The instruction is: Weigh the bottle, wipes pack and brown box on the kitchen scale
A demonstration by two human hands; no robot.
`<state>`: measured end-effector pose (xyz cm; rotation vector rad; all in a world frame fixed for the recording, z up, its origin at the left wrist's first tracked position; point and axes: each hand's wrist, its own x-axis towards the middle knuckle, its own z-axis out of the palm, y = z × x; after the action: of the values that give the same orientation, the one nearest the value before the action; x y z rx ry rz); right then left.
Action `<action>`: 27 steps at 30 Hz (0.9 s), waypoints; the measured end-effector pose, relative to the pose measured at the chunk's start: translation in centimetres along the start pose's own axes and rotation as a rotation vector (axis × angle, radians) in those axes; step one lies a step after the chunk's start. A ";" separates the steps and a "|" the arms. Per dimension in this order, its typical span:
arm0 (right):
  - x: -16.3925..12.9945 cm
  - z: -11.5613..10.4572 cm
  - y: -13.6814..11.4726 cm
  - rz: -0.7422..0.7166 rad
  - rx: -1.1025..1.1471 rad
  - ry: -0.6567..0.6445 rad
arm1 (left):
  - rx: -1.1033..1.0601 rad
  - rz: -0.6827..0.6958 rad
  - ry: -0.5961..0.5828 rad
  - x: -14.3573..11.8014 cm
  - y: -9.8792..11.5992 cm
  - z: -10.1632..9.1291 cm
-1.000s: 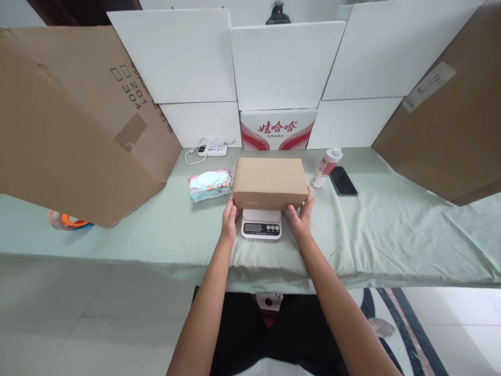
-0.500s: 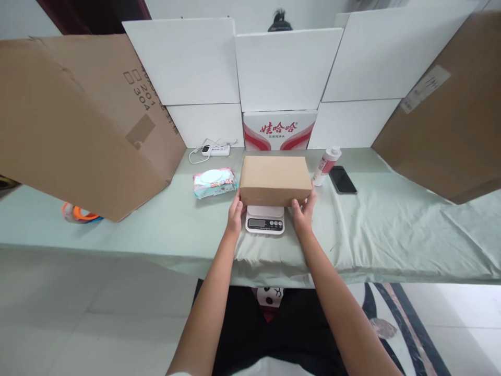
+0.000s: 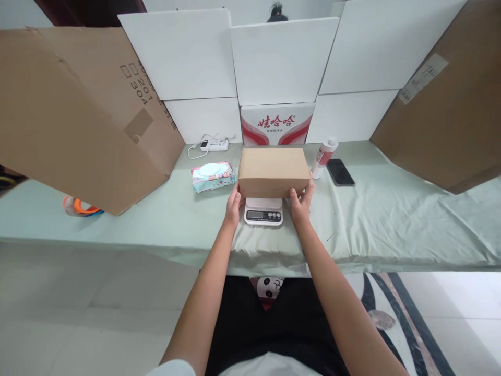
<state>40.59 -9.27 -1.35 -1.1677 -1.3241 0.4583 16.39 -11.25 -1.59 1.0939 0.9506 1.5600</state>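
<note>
A closed brown cardboard box (image 3: pixel 273 171) is held over a small white kitchen scale (image 3: pixel 263 211), which it covers except for the front strip with the display and buttons. Whether the box already rests on the platform cannot be told. The left hand (image 3: pixel 234 205) is curled against the lower left corner of the box, and the right hand (image 3: pixel 301 203) is pressed to the lower right corner; both are partly closed on the box.

The box is much wider than the scale, so it could tip or slide off if it is released off-centre. With the hands kept on its corners, a false weight would probably be read.

Just right of the box a white bottle with a red label (image 3: pixel 323 157) stands upright; it could be knocked over by a sideways shift of the box, onto the black phone (image 3: pixel 340 172) beyond it. Left of the box a pack of wet wipes (image 3: pixel 212 176) lies on the green-covered surface (image 3: pixel 391 219).
</note>
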 end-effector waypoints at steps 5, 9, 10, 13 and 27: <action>0.1 0.1 -0.6 0.032 0.025 0.045 | 0.007 0.006 0.010 0.1 0.0 0.1; 0.2 0.0 -0.4 0.006 0.034 0.047 | 0.003 0.004 0.003 0.2 -0.1 0.1; 0.3 -0.1 -0.3 0.000 0.035 0.047 | 0.001 0.002 0.003 0.2 -0.1 0.1; 0.4 -0.1 -0.1 -0.012 0.042 0.049 | -0.003 0.005 0.002 0.2 -0.2 0.0; 0.8 0.1 -0.3 -0.081 -0.006 0.064 | 0.051 0.110 0.021 0.7 -0.9 -0.4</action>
<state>40.63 -8.76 -0.70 -1.1201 -1.3126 0.3553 16.19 -10.44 -2.39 1.1848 0.9633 1.6466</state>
